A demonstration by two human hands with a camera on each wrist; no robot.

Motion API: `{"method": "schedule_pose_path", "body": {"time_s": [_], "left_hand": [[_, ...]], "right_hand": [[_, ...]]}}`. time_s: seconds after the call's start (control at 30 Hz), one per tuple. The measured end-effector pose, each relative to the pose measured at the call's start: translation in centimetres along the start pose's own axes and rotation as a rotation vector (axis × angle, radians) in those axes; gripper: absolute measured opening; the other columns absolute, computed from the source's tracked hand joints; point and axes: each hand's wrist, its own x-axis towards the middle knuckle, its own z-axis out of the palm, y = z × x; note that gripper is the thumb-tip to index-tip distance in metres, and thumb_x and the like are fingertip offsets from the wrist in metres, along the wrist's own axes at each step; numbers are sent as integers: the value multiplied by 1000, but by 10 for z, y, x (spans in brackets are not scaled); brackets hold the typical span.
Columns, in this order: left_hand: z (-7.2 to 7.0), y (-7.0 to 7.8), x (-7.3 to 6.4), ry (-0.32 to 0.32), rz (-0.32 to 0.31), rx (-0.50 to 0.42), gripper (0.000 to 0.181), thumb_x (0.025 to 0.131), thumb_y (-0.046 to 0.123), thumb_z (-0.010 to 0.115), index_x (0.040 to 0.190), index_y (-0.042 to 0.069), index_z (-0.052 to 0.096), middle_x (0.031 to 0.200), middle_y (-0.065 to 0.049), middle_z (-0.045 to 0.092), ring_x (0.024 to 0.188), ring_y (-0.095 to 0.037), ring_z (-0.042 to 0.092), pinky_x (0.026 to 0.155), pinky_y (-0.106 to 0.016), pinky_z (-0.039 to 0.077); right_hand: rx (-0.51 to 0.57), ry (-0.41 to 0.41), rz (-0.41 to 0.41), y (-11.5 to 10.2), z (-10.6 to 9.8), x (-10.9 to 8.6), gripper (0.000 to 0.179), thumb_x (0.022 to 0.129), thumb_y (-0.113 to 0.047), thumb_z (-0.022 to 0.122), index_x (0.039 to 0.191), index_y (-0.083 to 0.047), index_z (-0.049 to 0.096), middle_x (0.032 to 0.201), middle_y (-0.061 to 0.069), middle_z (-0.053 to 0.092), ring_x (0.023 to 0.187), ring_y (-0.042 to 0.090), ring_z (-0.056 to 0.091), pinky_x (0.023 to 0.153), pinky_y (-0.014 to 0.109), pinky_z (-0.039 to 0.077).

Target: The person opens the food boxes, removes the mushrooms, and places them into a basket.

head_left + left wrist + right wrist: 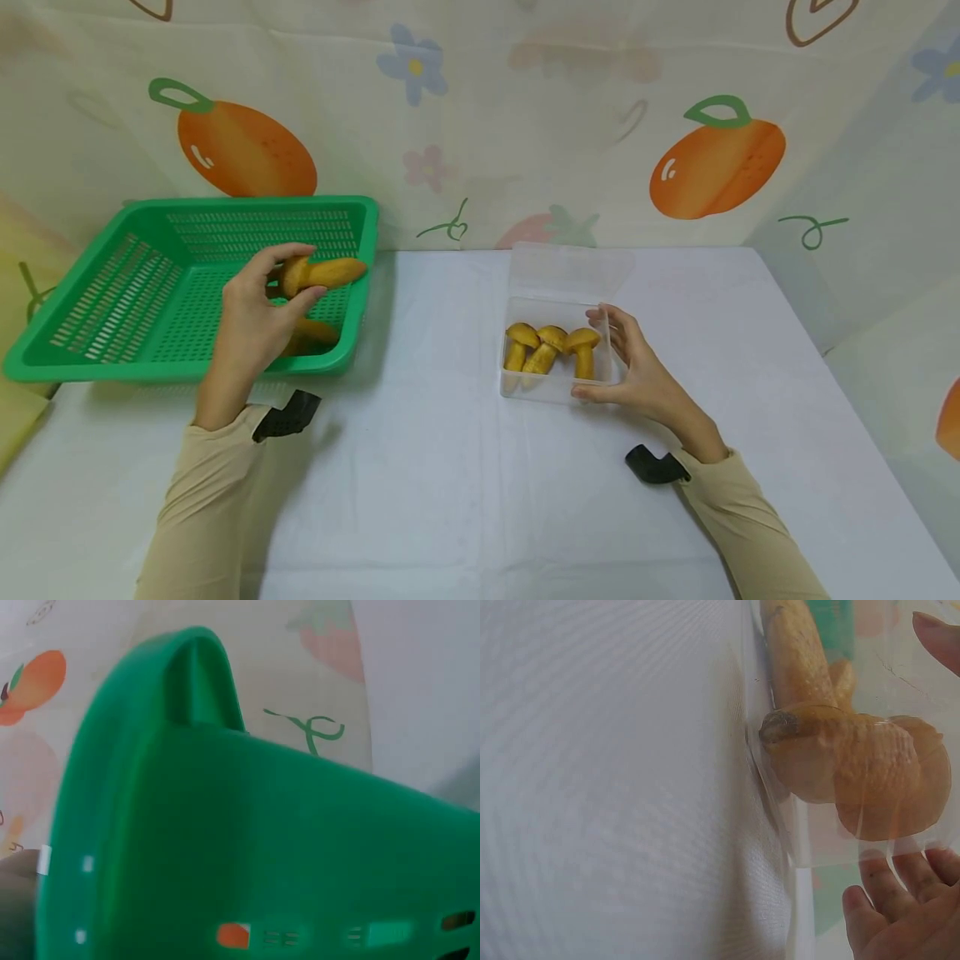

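My left hand (258, 312) pinches a yellow-brown mushroom (333, 273) between thumb and fingers, over the right end of a green plastic basket (247, 202). Below it, a second mushroom (318, 332) lies in the basket, partly hidden by the hand. With thumb and fingers spread at its right end, my right hand (652, 383) holds a clear plastic box (551, 387). Three mushrooms (551, 337) lie inside, caps toward the back. In the right wrist view, a mushroom (885, 780) shows through the box wall beside my fingers (885, 889). Basket wall (262, 825) fills most of the left wrist view.
The box's clear lid (562, 271) is raised at the back. White cloth (420, 467) covers the table. A fruit-patterned curtain (480, 108) hangs behind it, and yellow fabric (18, 417) lies at the left edge.
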Motion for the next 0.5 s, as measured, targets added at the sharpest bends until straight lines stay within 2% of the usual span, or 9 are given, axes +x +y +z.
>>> {"method": "schedule_pose_path", "body": {"time_s": [0.1,0.23,0.33,0.5], "left_hand": [[-1,-3,1,11,-28,19,44,85,1,75,127,3,63,115,7,61,91,6,48,71,-7,40],[-4,-4,1,-2,-73,64,43,87,1,73,128,3,61,123,-14,64,91,4,47,73,-6,39],[-5,-5,1,-41,-103,95,44,88,1,72,130,3,60,125,-18,64,95,-7,50,73,-8,38],[-6,-7,0,-151,-128,131,46,90,0,70,133,3,57,125,-23,62,107,-33,54,74,-14,36]], "right_hand": [[-3,1,3,0,0,0,108,72,-3,87,153,-9,17,154,20,32,145,38,29,120,60,15],[-5,3,8,-1,-1,0,109,70,-3,88,153,-9,17,154,19,32,146,37,29,121,60,15],[-2,2,20,-1,-1,0,110,70,-3,88,153,-9,17,154,19,31,146,36,28,122,59,15],[-1,-3,40,-1,-1,0,110,70,-5,88,154,-9,16,155,18,31,147,35,27,122,59,15]]}}
